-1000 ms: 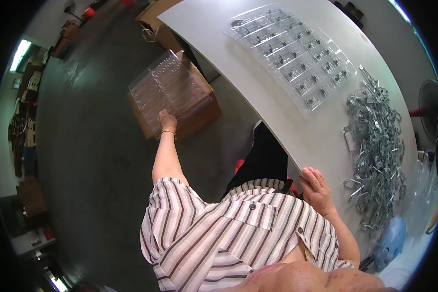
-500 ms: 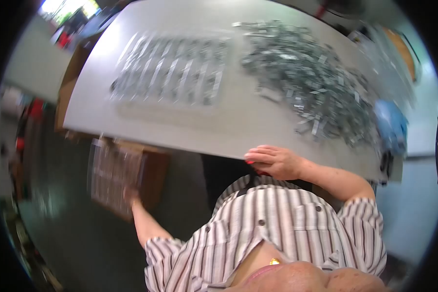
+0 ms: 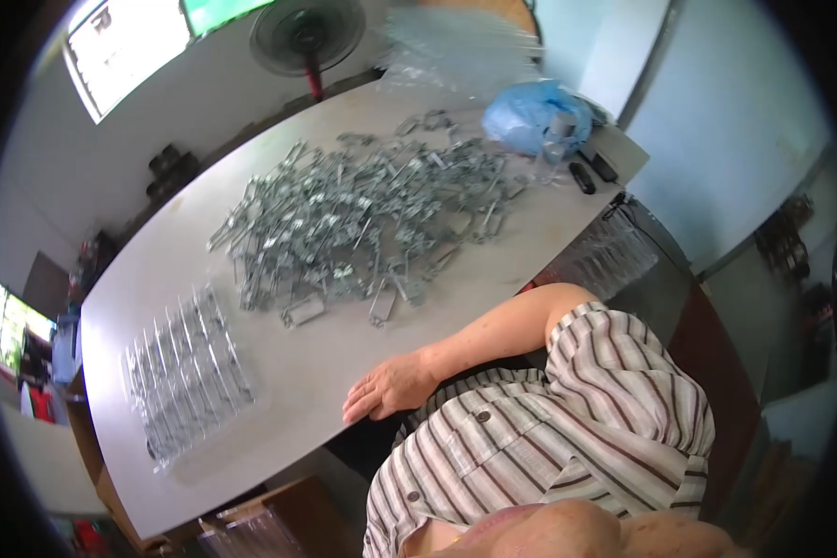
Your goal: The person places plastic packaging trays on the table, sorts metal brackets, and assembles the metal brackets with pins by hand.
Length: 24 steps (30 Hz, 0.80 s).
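Observation:
My right hand rests on the near edge of the table, fingers stretched out and lying flat, with nothing held in it. To its left on the tabletop lies a clear plastic tray with rows of ridged compartments; small metal pieces appear to sit in them. Beyond my hand spreads a large heap of metal parts, small silvery pieces with bars and plates. My left hand is out of view. At the lower left, below the table, more clear plastic trays stand in a cardboard box.
The light table has a curved far edge. A blue plastic bag, a clear bottle and black objects are at its right end. Behind stand a fan and clear plastic sheets. Stacked trays are below right.
My view has swung right, so the heap is now central and the fan shows. My left hand, earlier at the trays in the box, has left view. My right hand stays at the table edge.

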Tool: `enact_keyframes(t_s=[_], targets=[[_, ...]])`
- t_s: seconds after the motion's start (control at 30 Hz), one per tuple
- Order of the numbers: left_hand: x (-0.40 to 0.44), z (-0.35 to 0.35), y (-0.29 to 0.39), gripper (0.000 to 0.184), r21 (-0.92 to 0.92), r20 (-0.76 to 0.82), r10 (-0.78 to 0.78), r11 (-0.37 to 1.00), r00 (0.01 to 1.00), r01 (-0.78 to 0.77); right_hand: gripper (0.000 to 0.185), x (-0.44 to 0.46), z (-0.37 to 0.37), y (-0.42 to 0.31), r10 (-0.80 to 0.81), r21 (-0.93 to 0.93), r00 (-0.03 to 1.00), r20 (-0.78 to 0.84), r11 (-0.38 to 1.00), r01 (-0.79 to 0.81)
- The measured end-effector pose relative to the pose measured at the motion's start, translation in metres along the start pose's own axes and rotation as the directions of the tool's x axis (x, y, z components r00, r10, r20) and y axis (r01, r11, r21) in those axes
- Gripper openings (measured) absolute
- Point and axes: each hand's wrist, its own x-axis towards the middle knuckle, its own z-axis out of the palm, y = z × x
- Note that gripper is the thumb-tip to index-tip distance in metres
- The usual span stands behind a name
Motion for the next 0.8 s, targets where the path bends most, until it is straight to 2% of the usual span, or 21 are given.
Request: enact_keyframes(t_s=[0.13, 0.27, 0.43, 0.8], targets=[[0.012, 0.012, 0.091, 0.032, -0.061, 0.025, 0.187, 0.981, 0.982, -0.185, 0.015, -0.016, -0.007, 0.002, -0.011, -0.022, 0.999, -0.034, 1.000, 0.011], [0.018, 0.017, 0.137, 0.032, -0.093, 0.041, 0.286, 0.955, 0.957, -0.281, 0.014, -0.016, -0.003, 0.003, -0.013, -0.070, 1.000, 0.001, 0.997, 0.013], [0.021, 0.025, 0.162, 0.031, -0.108, 0.051, 0.334, 0.939, 0.941, -0.328, 0.013, -0.020, -0.004, 0.007, -0.014, -0.060, 1.000, 0.017, 0.998, 0.015], [0.021, 0.027, 0.170, 0.031, -0.118, 0.071, 0.370, 0.925, 0.926, -0.361, 0.013, -0.016, -0.005, 0.005, -0.012, -0.029, 1.000, -0.006, 1.000, 0.012]])
